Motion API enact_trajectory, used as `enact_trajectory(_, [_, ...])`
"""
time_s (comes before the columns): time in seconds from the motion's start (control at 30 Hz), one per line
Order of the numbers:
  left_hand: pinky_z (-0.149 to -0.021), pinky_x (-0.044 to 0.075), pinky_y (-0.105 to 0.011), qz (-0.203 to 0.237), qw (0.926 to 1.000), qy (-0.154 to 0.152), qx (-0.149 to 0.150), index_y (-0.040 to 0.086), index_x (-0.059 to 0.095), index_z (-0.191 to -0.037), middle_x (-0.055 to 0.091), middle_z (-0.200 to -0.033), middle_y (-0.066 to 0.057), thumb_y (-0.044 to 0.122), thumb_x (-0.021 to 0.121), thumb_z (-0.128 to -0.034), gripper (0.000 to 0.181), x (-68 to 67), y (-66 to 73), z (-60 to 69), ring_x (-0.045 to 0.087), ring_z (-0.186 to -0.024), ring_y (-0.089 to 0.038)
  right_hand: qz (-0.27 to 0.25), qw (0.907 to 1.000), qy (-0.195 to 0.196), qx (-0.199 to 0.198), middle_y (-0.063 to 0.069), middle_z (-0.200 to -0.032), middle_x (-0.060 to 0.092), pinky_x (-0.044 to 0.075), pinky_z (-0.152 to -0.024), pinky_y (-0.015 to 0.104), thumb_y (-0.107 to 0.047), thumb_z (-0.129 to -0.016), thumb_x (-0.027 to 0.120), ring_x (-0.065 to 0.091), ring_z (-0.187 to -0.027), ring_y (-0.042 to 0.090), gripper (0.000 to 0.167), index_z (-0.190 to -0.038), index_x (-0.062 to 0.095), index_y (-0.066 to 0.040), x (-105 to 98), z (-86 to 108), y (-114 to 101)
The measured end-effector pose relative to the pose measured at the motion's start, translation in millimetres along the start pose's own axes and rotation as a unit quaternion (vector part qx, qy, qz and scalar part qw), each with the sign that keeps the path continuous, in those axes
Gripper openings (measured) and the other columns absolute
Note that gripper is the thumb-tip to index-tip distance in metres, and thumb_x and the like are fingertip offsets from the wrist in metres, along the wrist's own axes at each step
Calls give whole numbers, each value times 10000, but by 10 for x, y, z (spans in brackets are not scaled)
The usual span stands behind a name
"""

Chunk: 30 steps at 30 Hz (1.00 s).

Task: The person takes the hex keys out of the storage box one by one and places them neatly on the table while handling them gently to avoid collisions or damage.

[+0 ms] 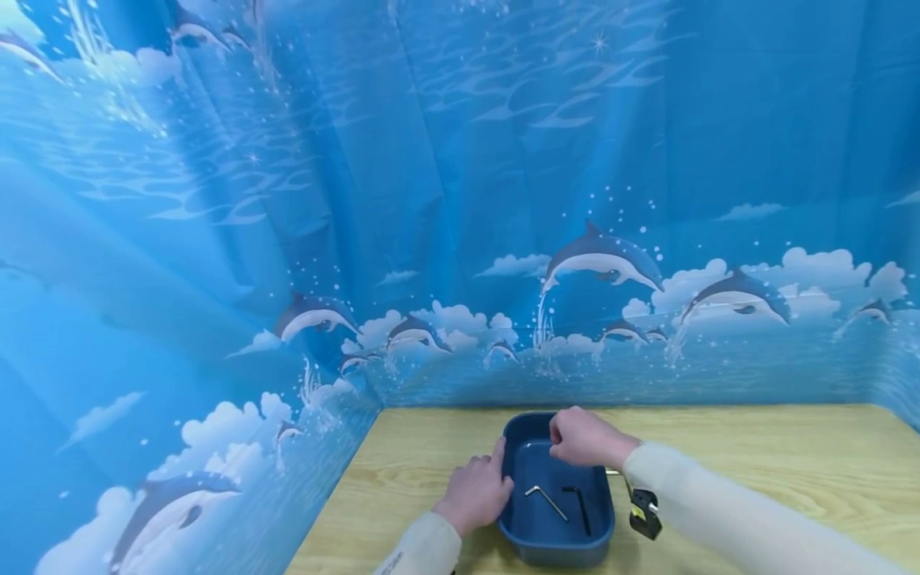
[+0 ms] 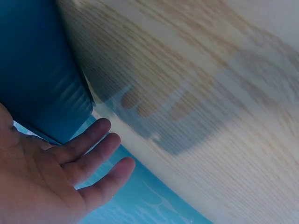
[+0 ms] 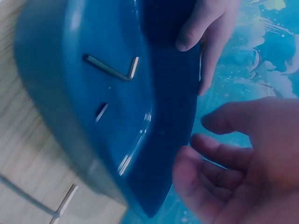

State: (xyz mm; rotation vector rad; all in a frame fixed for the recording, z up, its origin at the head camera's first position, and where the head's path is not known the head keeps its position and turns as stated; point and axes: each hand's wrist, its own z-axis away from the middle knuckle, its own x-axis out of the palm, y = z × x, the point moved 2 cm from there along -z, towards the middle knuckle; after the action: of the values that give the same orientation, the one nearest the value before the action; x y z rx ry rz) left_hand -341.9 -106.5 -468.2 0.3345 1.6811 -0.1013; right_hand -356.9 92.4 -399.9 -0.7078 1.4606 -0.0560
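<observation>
A dark blue rectangular tray (image 1: 553, 553) stands on the table. My left hand (image 1: 474, 491) holds its left wall, the thumb inside the rim and a finger outside; the other fingers spread straight in the left wrist view. Inside the tray lie a silver hex key (image 1: 552, 505) and a black hex key (image 1: 584, 511). My right hand (image 1: 585, 437) is over the tray's far right corner. In the right wrist view its fingers are loosely curled, with thumb and index apart and nothing visible between them. Another hex key (image 3: 58, 213) lies on the table beside the tray, partly hidden by my right forearm in the head view.
The pale wood table (image 1: 776, 471) extends to both sides of the tray. A blue dolphin-print sheet (image 1: 460, 239) closes in the back and left. A small black wrist camera (image 1: 644, 513) hangs under my right sleeve, near the tray's right side.
</observation>
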Motion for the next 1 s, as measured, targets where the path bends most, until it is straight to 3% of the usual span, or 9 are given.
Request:
enact_trajectory(0.2, [-794,533,-531,-77,10000,-5,3,108,381,-1535,694,-1154,-140,341,524,-989,611,37,8,-35,665,-1033,-307,163,9988,-445,-127,-58,-520,429,322,-505,283,-101,-871,684,371,-467,105,276,-617,593,-159,88,-121,-59])
enact_trajectory(0.43, [-828,529,-538,6,9998,-182,-12,113,365,-1549,689,-1185,-139,346,509,-999,615,26,47,-72,660,-1059,-309,258,9950,-963,-11,-63,-479,370,331,-460,268,-73,-896,654,380,-414,105,350,-580,538,-169,188,-202,-118])
enact_trajectory(0.63, [-829,526,-529,33,9996,-293,21,115,355,-1550,689,-1164,-133,356,494,-1004,613,16,61,-71,657,-1042,-301,602,9921,-1104,-41,-47,-509,480,379,-448,270,-120,-909,674,456,-431,108,302,-617,616,-171,290,-281,-158])
enact_trajectory(0.8, [-786,528,-519,22,9998,-167,108,104,370,-1535,697,-1110,-140,344,511,-997,606,28,54,-68,664,-999,-304,789,9898,-1184,-55,-39,-534,529,381,-443,276,-121,-886,699,470,-445,115,304,-597,623,-176,348,-321,-202])
enact_trajectory(1.0, [-860,518,-539,77,9994,-337,-12,109,360,-1551,683,-1207,-148,359,500,-1008,614,51,62,-95,650,-1084,-307,930,9859,-1392,23,-27,-570,563,403,-487,279,-113,-879,713,504,-488,128,221,-672,658,-169,418,-362,-183])
